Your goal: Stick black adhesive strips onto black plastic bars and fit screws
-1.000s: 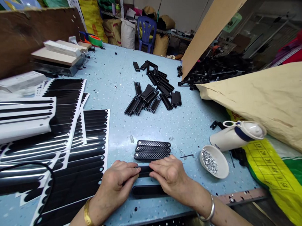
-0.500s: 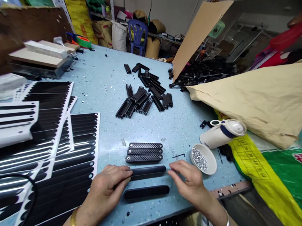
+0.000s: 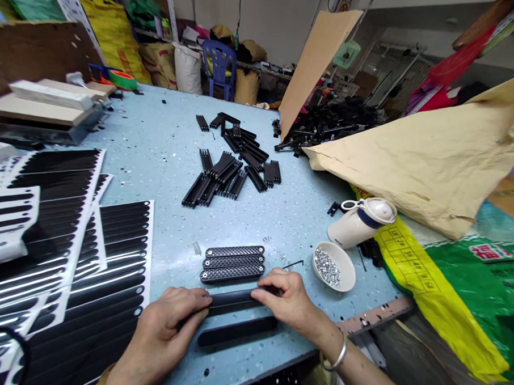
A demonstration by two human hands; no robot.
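Observation:
A smooth black bar with rounded ends (image 3: pixel 231 300) lies crosswise near the table's front edge. My left hand (image 3: pixel 171 321) grips its left end between thumb and fingers. Around its right end, my right hand (image 3: pixel 285 299) is closed with thumb and fingertips, hiding that end. Nearer to me rests a second black bar (image 3: pixel 237 333), touched by neither hand. Just beyond my hands, several textured black bars with a screw at each end (image 3: pixel 233 263) sit side by side. A small hex key (image 3: pixel 293 264) lies to their right.
A white bowl of small metal screws (image 3: pixel 337 268) stands at the right, beside a cream bottle lying tilted (image 3: pixel 354 227). Loose black parts (image 3: pixel 222 174) are piled farther back. Sheets of black strips (image 3: pixel 93 250) cover the left side. Brown paper (image 3: pixel 426 157) hangs over the right edge.
My right hand has moved left and closed on the bar's right end, from which it was apart before. My left hand keeps its hold. The whole view has shifted slightly.

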